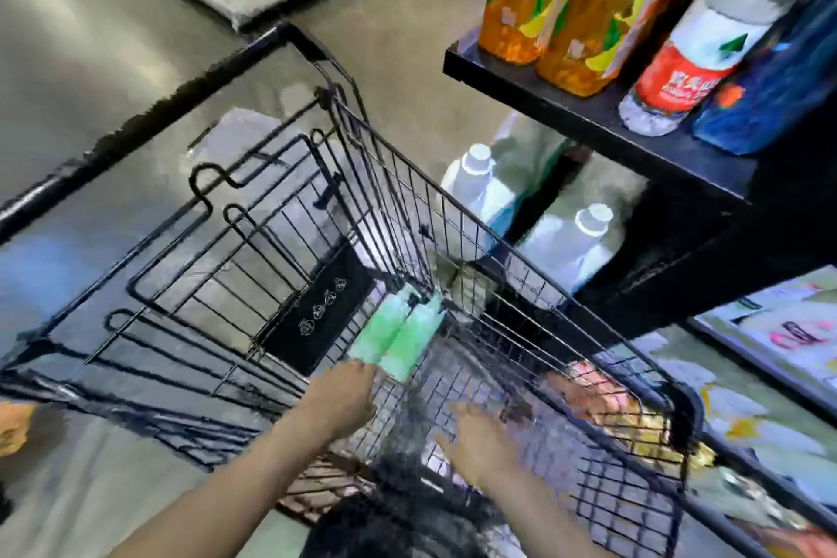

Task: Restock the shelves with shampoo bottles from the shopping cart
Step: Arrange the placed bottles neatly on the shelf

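Note:
Two green shampoo bottles [396, 338] lie side by side on the floor of the black wire shopping cart [457, 213]. My left hand [337, 399] reaches down into the cart, its fingertips right at the near end of the left green bottle; whether they grip it is unclear. My right hand [480, 435] hovers inside the cart to the right with fingers spread, holding nothing. The black shelf [589, 118] stands to the right of the cart.
Orange bottles [557, 0], a red-and-white bottle [693, 59] and a blue one stand on the upper shelf. White jugs [480, 190] sit on the level below. Packaged goods fill the low shelf at right. Another shelf runs across the aisle at top left.

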The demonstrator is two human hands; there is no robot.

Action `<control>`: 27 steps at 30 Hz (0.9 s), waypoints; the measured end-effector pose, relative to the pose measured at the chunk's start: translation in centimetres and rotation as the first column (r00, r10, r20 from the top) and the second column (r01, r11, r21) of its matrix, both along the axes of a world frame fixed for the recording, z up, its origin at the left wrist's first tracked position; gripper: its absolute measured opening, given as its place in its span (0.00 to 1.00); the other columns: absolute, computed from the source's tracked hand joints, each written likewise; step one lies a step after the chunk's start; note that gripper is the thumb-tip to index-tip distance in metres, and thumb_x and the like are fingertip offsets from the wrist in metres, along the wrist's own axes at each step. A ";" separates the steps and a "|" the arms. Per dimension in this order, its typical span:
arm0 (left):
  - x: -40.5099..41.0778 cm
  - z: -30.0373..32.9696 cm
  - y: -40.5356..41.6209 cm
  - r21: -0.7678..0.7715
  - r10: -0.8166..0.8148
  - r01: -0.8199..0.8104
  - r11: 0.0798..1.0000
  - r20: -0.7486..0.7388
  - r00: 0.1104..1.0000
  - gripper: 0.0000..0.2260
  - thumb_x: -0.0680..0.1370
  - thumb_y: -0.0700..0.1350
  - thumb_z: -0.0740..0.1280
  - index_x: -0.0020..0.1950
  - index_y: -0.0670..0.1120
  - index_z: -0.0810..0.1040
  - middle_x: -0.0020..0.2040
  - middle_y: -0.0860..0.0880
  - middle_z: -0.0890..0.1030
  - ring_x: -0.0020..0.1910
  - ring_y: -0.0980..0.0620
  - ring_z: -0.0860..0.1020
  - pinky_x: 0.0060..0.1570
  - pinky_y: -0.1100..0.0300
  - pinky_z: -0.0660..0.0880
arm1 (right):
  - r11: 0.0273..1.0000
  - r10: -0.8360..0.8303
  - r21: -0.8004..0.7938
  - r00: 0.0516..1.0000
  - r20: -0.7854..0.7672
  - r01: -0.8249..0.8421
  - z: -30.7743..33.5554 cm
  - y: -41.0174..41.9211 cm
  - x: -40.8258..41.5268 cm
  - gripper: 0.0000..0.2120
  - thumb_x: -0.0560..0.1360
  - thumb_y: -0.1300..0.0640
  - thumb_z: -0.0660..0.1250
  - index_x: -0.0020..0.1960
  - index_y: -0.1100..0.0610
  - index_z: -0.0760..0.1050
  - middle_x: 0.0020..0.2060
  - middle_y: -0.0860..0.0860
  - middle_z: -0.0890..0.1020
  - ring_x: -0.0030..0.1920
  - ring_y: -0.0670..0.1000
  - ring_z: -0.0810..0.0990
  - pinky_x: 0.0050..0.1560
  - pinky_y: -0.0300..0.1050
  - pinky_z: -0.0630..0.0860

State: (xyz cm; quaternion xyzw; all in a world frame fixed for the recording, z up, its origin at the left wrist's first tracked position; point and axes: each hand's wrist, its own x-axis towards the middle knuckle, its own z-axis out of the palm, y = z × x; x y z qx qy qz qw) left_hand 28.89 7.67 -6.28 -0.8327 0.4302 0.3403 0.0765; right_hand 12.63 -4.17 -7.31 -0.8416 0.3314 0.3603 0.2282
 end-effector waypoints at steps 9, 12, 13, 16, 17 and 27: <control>6.6 -11.9 -3.0 0.107 -0.028 0.033 0.994 -0.051 0.998 0.18 0.77 0.48 0.61 0.65 0.44 0.67 0.63 0.44 0.74 0.62 0.43 0.73 0.57 0.52 0.71 | 0.806 -0.527 0.285 0.848 -0.055 0.519 -11.4 -1.4 7.0 0.29 0.82 0.48 0.53 0.77 0.59 0.49 0.72 0.58 0.66 0.66 0.55 0.72 0.49 0.38 0.67; 7.4 -15.4 -3.9 0.084 -0.037 0.043 0.996 -0.075 0.996 0.18 0.76 0.48 0.62 0.65 0.44 0.67 0.63 0.44 0.73 0.61 0.42 0.73 0.55 0.52 0.72 | 0.704 -0.661 0.305 0.749 -0.050 0.641 -15.8 -2.3 8.9 0.32 0.81 0.43 0.54 0.77 0.60 0.51 0.72 0.57 0.67 0.65 0.54 0.74 0.55 0.39 0.68; 7.7 -16.4 -4.1 0.073 -0.028 0.034 0.997 -0.091 0.995 0.18 0.76 0.47 0.62 0.65 0.44 0.67 0.63 0.44 0.73 0.61 0.43 0.73 0.55 0.52 0.72 | 0.666 -0.702 0.314 0.711 -0.044 0.677 -17.0 -2.5 9.5 0.32 0.80 0.40 0.55 0.74 0.61 0.58 0.67 0.59 0.72 0.62 0.53 0.75 0.55 0.41 0.69; 8.3 -18.8 -4.6 0.043 0.002 0.002 0.999 -0.109 0.994 0.20 0.77 0.47 0.62 0.67 0.44 0.65 0.64 0.45 0.73 0.62 0.43 0.73 0.54 0.52 0.72 | 0.541 -0.817 0.366 0.576 0.014 0.757 -19.6 -3.2 11.9 0.24 0.78 0.40 0.58 0.60 0.59 0.68 0.43 0.53 0.79 0.41 0.48 0.76 0.41 0.42 0.69; 8.5 -19.4 -4.8 0.037 0.015 -0.011 0.999 -0.106 0.994 0.21 0.77 0.48 0.62 0.68 0.44 0.63 0.66 0.44 0.71 0.62 0.43 0.72 0.55 0.52 0.72 | 0.520 -0.829 0.384 0.558 0.013 0.763 -20.4 -3.4 12.6 0.23 0.78 0.42 0.61 0.62 0.59 0.67 0.47 0.55 0.80 0.45 0.51 0.78 0.44 0.42 0.71; 8.5 -22.5 -6.0 -0.011 0.136 -0.138 0.990 -0.110 0.984 0.29 0.78 0.47 0.61 0.75 0.43 0.54 0.75 0.44 0.57 0.71 0.43 0.63 0.66 0.49 0.67 | 0.266 -0.959 0.409 0.282 0.021 0.873 -23.8 -4.1 13.3 0.23 0.65 0.48 0.78 0.54 0.56 0.75 0.50 0.50 0.81 0.49 0.50 0.79 0.45 0.35 0.77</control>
